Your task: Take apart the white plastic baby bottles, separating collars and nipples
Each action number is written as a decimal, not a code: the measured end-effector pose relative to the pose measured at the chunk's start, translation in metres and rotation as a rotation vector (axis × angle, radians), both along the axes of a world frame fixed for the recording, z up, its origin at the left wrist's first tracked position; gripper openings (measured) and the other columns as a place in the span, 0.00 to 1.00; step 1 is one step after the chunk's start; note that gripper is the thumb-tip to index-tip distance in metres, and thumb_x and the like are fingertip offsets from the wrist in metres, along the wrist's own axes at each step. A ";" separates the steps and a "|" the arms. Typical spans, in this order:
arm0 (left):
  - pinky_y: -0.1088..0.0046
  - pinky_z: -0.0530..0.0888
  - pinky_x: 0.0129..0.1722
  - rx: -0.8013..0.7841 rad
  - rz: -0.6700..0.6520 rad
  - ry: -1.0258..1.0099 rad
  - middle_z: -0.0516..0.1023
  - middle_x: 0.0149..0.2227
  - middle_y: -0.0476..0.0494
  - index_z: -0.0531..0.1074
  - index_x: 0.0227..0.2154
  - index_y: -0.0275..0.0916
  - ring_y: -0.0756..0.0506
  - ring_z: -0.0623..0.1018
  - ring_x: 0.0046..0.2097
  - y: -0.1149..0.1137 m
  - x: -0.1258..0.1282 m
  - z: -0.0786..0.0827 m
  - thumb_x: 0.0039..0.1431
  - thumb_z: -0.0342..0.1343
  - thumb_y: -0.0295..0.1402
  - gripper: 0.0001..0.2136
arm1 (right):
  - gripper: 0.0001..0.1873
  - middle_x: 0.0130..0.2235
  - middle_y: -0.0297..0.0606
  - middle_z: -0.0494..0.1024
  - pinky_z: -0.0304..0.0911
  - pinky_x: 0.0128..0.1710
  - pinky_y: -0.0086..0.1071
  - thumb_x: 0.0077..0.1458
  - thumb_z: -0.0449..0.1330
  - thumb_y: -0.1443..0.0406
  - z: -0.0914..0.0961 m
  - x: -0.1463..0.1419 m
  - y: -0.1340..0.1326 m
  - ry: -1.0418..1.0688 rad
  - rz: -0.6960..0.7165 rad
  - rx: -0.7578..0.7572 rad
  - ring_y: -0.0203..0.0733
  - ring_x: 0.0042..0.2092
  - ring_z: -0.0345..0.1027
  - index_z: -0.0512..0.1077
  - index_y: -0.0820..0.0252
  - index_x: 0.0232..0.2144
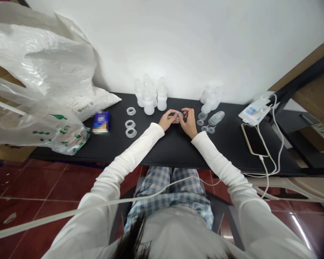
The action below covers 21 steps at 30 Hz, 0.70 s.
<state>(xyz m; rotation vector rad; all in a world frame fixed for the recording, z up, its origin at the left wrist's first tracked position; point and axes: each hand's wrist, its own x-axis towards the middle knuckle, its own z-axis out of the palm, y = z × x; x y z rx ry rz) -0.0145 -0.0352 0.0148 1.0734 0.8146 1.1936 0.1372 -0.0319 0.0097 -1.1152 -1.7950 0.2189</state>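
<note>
Over the middle of the black table (175,151), both hands hold a small clear plastic ring (179,115). My left hand (167,119) has its fingers closed on the ring's left side. My right hand (188,123) grips the other side, thumb over the ring; the fingers partly hide it. Three similar clear rings, including the front one (131,132), lie left of my left hand. Behind it stand several small bottles (149,102) with white lower parts and clear domed tops. Right of my right hand are clear, soft-looking teat-shaped pieces (216,118) with small round caps (211,130).
Large plastic bags (43,61) crowd the left end, beside a small blue box (100,121). At right lie a phone (255,139) on a charging cable (265,169) and a white power strip (255,109). Another cable (97,205) crosses my lap. A white wall (178,43) stands behind.
</note>
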 end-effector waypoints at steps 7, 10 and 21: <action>0.73 0.81 0.37 0.055 0.058 0.096 0.82 0.28 0.50 0.71 0.38 0.38 0.50 0.82 0.30 -0.001 0.000 -0.004 0.54 0.67 0.39 0.14 | 0.13 0.30 0.31 0.68 0.61 0.35 0.33 0.63 0.54 0.53 0.005 -0.002 -0.004 0.049 0.127 -0.129 0.36 0.30 0.60 0.65 0.55 0.37; 0.75 0.81 0.35 0.081 0.089 0.163 0.82 0.27 0.51 0.71 0.37 0.38 0.51 0.82 0.28 -0.001 -0.002 -0.008 0.55 0.66 0.38 0.13 | 0.15 0.28 0.29 0.67 0.60 0.32 0.32 0.62 0.56 0.51 0.005 -0.004 -0.005 0.102 0.172 -0.152 0.35 0.28 0.58 0.62 0.54 0.33; 0.74 0.80 0.34 0.103 0.130 0.248 0.80 0.25 0.52 0.71 0.37 0.39 0.50 0.81 0.28 -0.003 -0.001 -0.008 0.57 0.64 0.35 0.09 | 0.12 0.30 0.32 0.69 0.62 0.34 0.33 0.63 0.54 0.53 0.006 -0.003 -0.003 0.051 0.198 -0.164 0.36 0.30 0.62 0.63 0.55 0.36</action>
